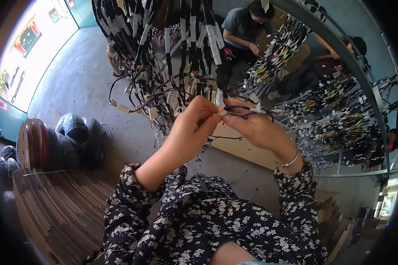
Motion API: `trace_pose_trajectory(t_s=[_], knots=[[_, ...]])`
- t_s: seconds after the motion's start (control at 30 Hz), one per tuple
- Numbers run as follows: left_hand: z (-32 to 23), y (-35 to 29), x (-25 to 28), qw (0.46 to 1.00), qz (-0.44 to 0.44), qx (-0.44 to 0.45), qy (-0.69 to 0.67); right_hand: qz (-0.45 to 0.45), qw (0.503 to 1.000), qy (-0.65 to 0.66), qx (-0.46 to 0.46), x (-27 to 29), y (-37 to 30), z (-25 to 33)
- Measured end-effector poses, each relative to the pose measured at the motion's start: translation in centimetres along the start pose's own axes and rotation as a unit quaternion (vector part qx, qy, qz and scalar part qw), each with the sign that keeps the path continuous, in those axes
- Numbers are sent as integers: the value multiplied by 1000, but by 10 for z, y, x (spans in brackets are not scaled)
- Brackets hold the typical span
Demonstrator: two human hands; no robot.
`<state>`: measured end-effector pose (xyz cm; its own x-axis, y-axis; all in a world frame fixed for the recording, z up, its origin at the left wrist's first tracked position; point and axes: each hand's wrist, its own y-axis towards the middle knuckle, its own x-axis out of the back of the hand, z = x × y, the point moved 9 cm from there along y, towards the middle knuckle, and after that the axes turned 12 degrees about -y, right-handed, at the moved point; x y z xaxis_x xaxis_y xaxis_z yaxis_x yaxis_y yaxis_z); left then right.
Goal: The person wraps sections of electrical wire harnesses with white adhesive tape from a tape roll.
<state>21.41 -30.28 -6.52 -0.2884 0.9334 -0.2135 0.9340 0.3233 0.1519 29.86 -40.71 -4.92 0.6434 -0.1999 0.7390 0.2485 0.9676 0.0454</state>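
Out before my chest, just under the hanging bundles (183, 37), the wires (239, 110) lie between my two hands. My left hand (193, 126) is nearly closed, thumb and fingertips pinched together against the right thumb's tip; whether they grip a wire end I cannot tell. My right hand (254, 127) is curled, thumb drawn toward its fingers, holding the wires across them, with a white connector (259, 108) near its knuckles.

Room is tightest above, where the bundles come right down to my fingers, with loose leads dangling just beyond the left hand. On my right, a curved metal frame (365, 78) sweeps around, and dense wire clusters (336, 119) crowd near that wrist. Wider space lies below my hands, down to my patterned clothes (199, 221).

Beneath everything is a grey floor (70, 73), scattered with dark scraps; a cardboard sheet (241, 150) lies on it below my right hand. Low on my left stand stacked flat cartons (66, 212), with reels (33, 143) behind them. Past the floor, a bright doorway (40, 39) opens. Ahead, beyond the bundles, a co-worker (243, 28) sits bent over.
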Motion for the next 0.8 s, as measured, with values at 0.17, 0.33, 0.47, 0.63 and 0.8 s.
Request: trace_pose_trajectory(t_s=[0.17, 0.33, 0.47, 0.63, 0.8], knots=[[-10, 11, -12, 986, -33, -98, 129, -28, 994, 14, -107, 13, -2, -20], [-13, 19, -30, 986, 41, -118, 109, -180, 984, 11, -12, 19, -19, -11], [2, 40, -20, 995, 73, 30, -56, -124, 989, 49, -64, 20, -11, -4], [-10, 40, -23, 998, 4, -60, -29, -37, 981, 138, -129, 10, -13, -24], [-4, 42, -22, 996, -23, -60, -62, -243, 969, 26, -38, 9, -22, -4]])
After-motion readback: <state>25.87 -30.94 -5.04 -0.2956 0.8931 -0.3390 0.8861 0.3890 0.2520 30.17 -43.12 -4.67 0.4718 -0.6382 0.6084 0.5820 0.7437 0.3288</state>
